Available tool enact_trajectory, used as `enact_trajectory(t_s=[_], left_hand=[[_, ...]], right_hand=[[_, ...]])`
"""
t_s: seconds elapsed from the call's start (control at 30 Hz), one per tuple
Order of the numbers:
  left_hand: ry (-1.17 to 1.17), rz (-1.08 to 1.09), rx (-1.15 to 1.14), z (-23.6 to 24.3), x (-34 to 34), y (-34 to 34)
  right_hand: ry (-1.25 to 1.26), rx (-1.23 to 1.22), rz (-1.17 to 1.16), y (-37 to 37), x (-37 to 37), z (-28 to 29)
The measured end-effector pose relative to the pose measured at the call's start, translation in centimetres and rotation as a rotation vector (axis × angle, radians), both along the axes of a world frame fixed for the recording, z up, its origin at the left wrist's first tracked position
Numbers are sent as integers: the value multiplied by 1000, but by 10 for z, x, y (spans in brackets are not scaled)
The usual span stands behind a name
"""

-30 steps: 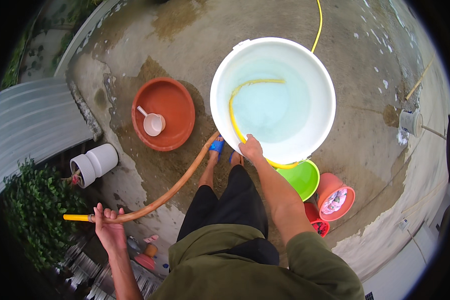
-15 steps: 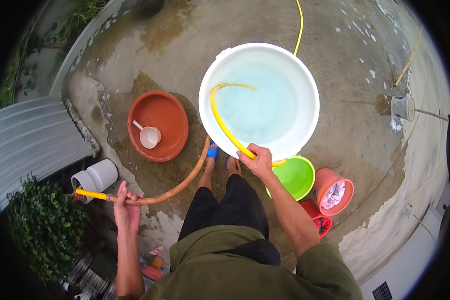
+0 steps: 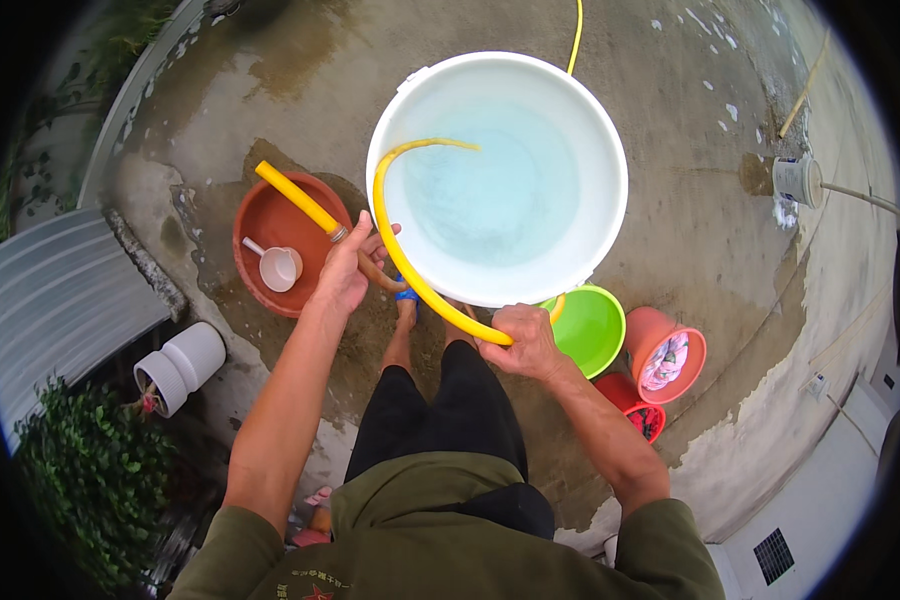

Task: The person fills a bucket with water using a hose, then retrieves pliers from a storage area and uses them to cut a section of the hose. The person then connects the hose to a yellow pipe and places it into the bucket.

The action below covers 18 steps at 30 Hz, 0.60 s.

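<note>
My left hand [image 3: 355, 260] grips the brown hose [image 3: 380, 276] near its clamped yellow end [image 3: 300, 195], held beside the left rim of a large white tub [image 3: 598, 140] of water; some fingers stick out past the hose. My right hand [image 3: 520, 340] is closed on a yellow hose [image 3: 415, 280], which curves up over the tub's edge, its far end reaching over the water. A terracotta basin [image 3: 300, 210] holding a pale dipper [image 3: 280, 268] sits left of the tub.
Green [image 3: 582, 330], pink [image 3: 682, 355] and red [image 3: 638, 420] buckets stand at lower right. White pots [image 3: 185, 360], a leafy plant [image 3: 90, 480] and a metal sheet [image 3: 70, 300] line the left. A small bucket [image 3: 798, 182] lies by the right wall; another yellow hose [image 3: 578, 35] runs behind.
My left hand has swung up and right toward the tub, turning the brown hose's yellow end upward. My right hand has moved slightly down, drawing the yellow hose out toward me.
</note>
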<state>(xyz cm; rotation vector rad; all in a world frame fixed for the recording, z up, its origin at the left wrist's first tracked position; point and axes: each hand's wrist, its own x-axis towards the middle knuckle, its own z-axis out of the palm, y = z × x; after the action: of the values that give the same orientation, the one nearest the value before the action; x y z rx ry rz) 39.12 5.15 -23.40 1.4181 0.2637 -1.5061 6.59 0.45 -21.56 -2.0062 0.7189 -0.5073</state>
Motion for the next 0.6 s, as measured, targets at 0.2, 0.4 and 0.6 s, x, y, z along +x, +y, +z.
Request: enact_trajectory(t_s=[0.2,0.4,0.6], left_hand=[[-50,-68,99,-23,17,-8],[-44,-163,59,-24,10,0],[-106,-298,81,-31,-19,-15]], right_hand=[[157,-40,103,8,-13,-7],[733,-102,-115,12,-36,-17],[1049,-11,-459,-28,-55,-51]])
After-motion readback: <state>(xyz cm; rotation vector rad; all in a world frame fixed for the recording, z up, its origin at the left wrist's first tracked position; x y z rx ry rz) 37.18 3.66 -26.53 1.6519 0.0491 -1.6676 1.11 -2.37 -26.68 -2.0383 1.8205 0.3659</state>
